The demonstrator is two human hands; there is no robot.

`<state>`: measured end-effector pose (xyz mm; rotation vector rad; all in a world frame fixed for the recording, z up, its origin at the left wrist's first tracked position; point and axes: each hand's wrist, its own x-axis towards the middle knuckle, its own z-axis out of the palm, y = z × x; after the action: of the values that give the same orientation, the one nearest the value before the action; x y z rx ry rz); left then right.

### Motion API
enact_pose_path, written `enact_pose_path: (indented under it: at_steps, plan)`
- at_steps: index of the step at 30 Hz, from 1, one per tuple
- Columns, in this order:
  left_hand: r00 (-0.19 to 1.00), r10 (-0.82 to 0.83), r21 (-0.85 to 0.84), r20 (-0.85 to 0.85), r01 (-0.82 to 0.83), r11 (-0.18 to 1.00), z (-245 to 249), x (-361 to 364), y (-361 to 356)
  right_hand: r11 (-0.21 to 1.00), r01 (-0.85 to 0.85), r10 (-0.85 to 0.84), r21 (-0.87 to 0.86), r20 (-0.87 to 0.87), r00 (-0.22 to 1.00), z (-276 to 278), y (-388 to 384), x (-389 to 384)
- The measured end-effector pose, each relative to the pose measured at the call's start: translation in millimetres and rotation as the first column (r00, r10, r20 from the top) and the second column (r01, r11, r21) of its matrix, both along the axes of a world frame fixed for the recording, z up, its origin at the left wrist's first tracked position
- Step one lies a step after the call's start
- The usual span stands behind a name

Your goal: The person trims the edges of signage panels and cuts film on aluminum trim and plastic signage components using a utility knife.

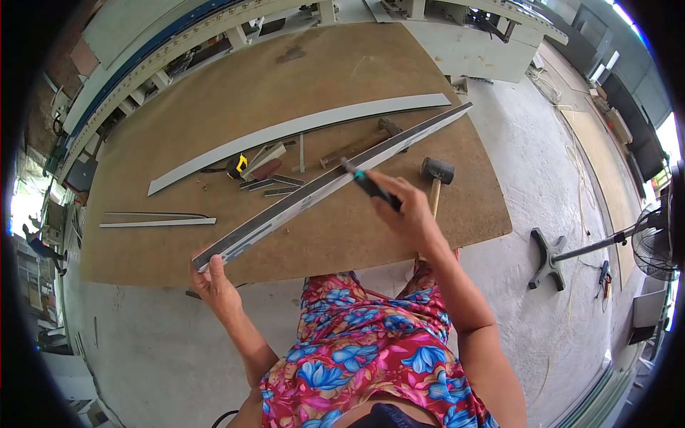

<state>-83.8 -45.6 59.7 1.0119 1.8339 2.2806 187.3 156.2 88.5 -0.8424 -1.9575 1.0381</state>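
Note:
My left hand (216,289) grips the near left end of a long narrow board (264,225), thumb on its near face. The board has a dark top edge and a pale face with patches of printing, and slants across the table to the far right. My right hand (412,214) is closed round a dark-handled tool with a teal ring (372,188). The tool's tip overlaps the board near its middle; I cannot tell its exact kind. Beyond the board lies a wooden-handled hammer (357,146), partly hidden by it. A black-headed mallet (437,171) rests right of my right hand.
A long white strip (285,130) lies across the brown table (342,64). Near it are a yellow tape measure (238,165) and several short dark strips (271,185). Thin strips (157,223) lie at the left. A fan stand (549,260) is on the floor at right.

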Motion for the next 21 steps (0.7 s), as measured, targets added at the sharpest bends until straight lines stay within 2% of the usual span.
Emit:
enact_pose_path:
  at_steps: [3,5,7,10,12,13,15,21]
  plan:
    - [0.999,0.003,-0.02,0.033,-0.002,1.0,-4,-4,-1,0.947,0.18,-0.187,0.267,0.0,0.982,-31,44,18]
    - [0.997,-0.004,-0.027,0.077,0.006,1.0,-5,-6,-2,0.927,0.329,-0.345,0.178,0.066,0.936,-38,70,36]
    - [0.998,-0.013,-0.035,0.067,0.016,0.999,-1,-4,0,0.896,0.437,-0.439,0.083,0.0,0.899,-24,70,44]
    - [0.999,-0.011,-0.101,0.038,0.015,0.995,13,4,-3,0.909,0.414,-0.41,0.051,-0.079,0.909,-4,45,37]
    - [0.999,-0.047,-0.133,0.009,0.048,0.99,25,7,-4,0.945,0.318,-0.305,0.077,-0.141,0.942,-2,22,24]
    - [0.997,-0.08,-0.139,0.0,0.079,0.987,30,8,-5,0.935,0.263,-0.217,0.238,-0.204,0.955,-6,14,15]
    - [0.995,-0.101,-0.151,0.014,0.102,0.983,31,6,-7,0.989,0.112,-0.097,0.093,-0.149,0.984,-3,-12,3]
    - [0.988,-0.022,-0.286,0.15,0.065,0.956,31,3,-16,0.979,-0.139,0.163,0.146,-0.163,0.973,-3,-56,-19]
